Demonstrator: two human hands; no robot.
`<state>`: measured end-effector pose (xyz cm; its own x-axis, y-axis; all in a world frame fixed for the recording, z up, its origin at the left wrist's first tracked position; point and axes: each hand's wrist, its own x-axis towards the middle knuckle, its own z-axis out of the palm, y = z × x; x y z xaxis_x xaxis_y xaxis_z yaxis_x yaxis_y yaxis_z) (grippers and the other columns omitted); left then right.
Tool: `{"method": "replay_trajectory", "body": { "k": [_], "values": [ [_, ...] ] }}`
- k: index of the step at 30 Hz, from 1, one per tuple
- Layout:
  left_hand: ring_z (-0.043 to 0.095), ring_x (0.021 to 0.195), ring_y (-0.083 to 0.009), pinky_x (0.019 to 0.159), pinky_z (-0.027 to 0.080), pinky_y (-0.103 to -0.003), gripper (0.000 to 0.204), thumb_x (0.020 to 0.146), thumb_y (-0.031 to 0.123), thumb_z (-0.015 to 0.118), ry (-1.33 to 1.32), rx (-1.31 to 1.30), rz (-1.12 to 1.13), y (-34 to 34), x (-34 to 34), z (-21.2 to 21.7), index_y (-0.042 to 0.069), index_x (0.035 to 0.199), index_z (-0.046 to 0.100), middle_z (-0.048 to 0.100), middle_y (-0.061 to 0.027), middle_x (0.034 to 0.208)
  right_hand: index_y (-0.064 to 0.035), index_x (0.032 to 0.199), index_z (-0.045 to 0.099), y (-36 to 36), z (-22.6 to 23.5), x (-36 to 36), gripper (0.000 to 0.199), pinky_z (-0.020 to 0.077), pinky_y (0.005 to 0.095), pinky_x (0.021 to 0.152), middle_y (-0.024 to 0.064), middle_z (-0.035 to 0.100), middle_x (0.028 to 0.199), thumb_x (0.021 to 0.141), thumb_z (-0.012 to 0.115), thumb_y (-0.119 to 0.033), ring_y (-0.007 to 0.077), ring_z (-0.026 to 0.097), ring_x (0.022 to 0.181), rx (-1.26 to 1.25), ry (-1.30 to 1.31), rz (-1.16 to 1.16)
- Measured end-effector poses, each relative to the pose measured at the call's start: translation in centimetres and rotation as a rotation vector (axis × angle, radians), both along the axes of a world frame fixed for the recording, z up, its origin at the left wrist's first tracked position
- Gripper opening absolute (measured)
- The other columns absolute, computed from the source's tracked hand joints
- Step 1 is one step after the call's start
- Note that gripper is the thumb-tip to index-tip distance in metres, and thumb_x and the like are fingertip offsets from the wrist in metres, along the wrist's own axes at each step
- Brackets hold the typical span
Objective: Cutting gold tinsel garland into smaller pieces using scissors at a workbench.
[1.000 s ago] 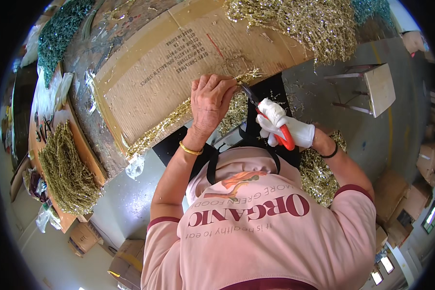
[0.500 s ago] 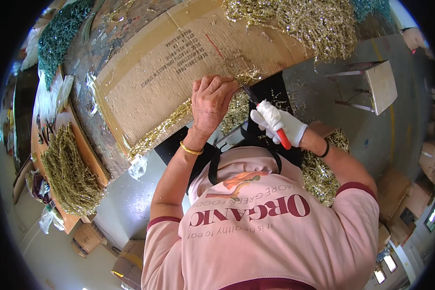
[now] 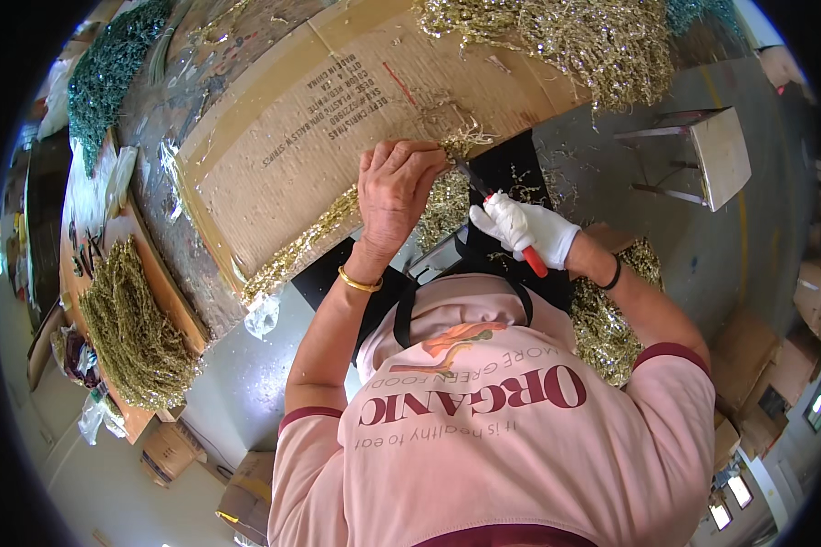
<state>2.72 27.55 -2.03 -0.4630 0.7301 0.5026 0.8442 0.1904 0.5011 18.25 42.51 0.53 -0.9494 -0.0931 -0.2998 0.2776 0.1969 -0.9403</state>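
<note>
The left hand (image 3: 394, 191) is pinching a gold sprig (image 3: 306, 244) that is running along the near edge of the cardboard (image 3: 292, 128). The right hand (image 3: 524, 230), gloved, is gripping pliers (image 3: 477, 182), their tip sitting beside the left hand at that edge. A gold heap (image 3: 566, 41) is covering the cardboard's far right part; a teal bunch (image 3: 109, 73) is lying beyond its left side.

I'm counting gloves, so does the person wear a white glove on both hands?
No, only the right hand wears a white glove; the left hand is bare.
</note>
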Motion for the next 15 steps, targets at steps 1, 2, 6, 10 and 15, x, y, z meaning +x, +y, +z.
{"method": "replay_trajectory", "body": {
  "k": [1, 2, 6, 10, 15],
  "values": [
    [0.054, 0.084, -0.016, 0.07, 0.038, -0.03, 0.016, 0.069, 0.011, 0.067, -0.002, -0.013, 0.003, 0.0, 0.0, 0.1, 0.013, 0.085, 0.062, 0.061, 0.004, 0.09, -0.0061, 0.091, 0.051, 0.3, 0.0, -0.2, 0.011, 0.0425, 0.0227, 0.055, -0.0016, 0.052, 0.071, 0.081, 0.048, -0.01, 0.0096, 0.05, 0.061, 0.088, 0.12, 0.088],
    [0.054, 0.084, -0.0158, 0.071, 0.038, -0.03, 0.016, 0.069, 0.011, 0.067, -0.004, -0.027, 0.005, 0.0, 0.1, 0.2, 0.013, 0.085, 0.062, 0.061, 0.0042, 0.09, -0.0062, 0.089, 0.051, 0.4, 0.1, -0.3, 0.011, 0.044, 0.0232, 0.059, -0.0019, 0.052, 0.072, 0.079, 0.049, -0.004, 0.0101, 0.051, 0.064, 0.175, 0.241, 0.177],
    [0.054, 0.084, -0.0159, 0.07, 0.038, -0.03, 0.016, 0.069, 0.011, 0.068, 0.007, -0.012, 0.003, -0.1, 0.0, -0.1, 0.013, 0.084, 0.062, 0.061, 0.0042, 0.09, -0.0064, 0.084, 0.048, 0.3, 0.9, -0.6, 0.013, 0.0444, 0.0252, 0.062, -0.0014, 0.052, 0.072, 0.075, 0.047, 0.002, 0.0102, 0.051, 0.066, 0.289, 0.057, 0.226],
    [0.054, 0.084, -0.0163, 0.07, 0.038, -0.03, 0.016, 0.069, 0.011, 0.068, 0.03, -0.009, -0.003, -0.1, 0.0, 0.0, 0.013, 0.084, 0.062, 0.061, 0.0039, 0.09, -0.0072, 0.104, 0.049, 0.0, -1.6, -0.2, 0.024, 0.0466, 0.0304, 0.068, 0.0098, 0.054, 0.092, 0.081, 0.044, -0.007, 0.0209, 0.056, 0.079, 0.667, 0.488, 0.27],
    [0.054, 0.083, -0.0165, 0.069, 0.038, -0.03, 0.017, 0.068, 0.01, 0.068, 0.024, -0.011, -0.014, -0.1, -0.1, 0.0, 0.013, 0.083, 0.061, 0.061, 0.0037, 0.09, -0.0101, 0.098, 0.055, -0.8, -7.0, 1.8, 0.022, 0.0496, 0.039, 0.064, 0.017, 0.061, 0.085, 0.084, 0.043, -0.023, 0.034, 0.06, 0.074, 0.158, -0.048, -0.118]
  ]
}}
